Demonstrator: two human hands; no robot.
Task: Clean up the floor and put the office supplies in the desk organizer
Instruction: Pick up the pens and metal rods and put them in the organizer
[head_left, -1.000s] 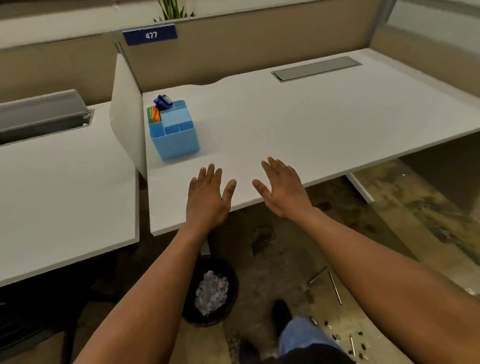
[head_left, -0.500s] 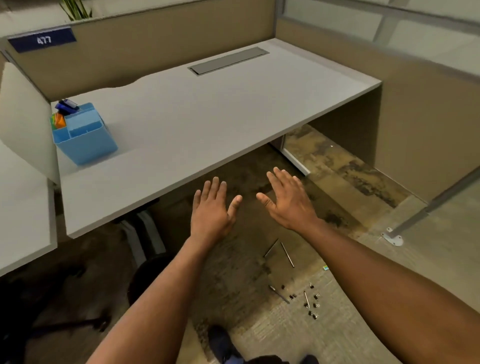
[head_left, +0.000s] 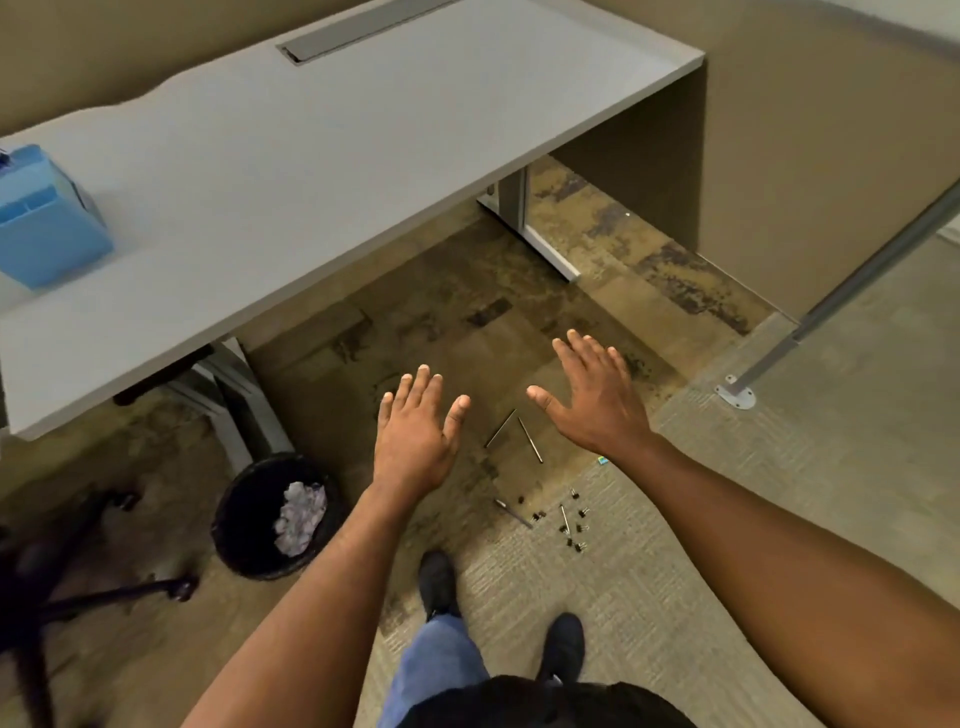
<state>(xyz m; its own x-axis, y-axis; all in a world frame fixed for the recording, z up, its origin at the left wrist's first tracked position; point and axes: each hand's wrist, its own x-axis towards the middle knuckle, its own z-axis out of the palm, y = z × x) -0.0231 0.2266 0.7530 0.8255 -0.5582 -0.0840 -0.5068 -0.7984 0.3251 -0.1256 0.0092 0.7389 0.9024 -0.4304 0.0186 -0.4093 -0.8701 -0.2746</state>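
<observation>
A person stands on the carpet (head_left: 519, 597), dark shoes (head_left: 439, 584) planted just short of a scatter of office supplies, both arms stretched forward and down. Just ahead of the shoes lies a cluster of small black binder clips (head_left: 569, 527) with two short pens (head_left: 511, 512) among them; a little farther on, two thin pens (head_left: 530, 439) lie angled toward each other, and a tiny coloured scrap (head_left: 602, 460) sits beside the right forearm. The left hand (head_left: 418, 431) and the right hand (head_left: 595, 400) hover palm down above this litter, fingers (head_left: 582, 353) spread wide and holding nothing; neither appears to touch the floor. To the left, a black bin (head_left: 244, 519) holding crumpled paper (head_left: 301, 517) stands by the table leg, with a chair base (head_left: 78, 587) in shadow beyond it. Farther back, on the table (head_left: 363, 156), the blue organizer (head_left: 44, 228) waits at the left edge of view, well apart from the mess. The work looks to be at its start: nothing gathered, the gathering step just in hand. The next move likely calls for crouching low and pinching up the pens or sweeping the clips together, then carrying them back to the organizer; the clips are small and numerous and may take several trips.
</observation>
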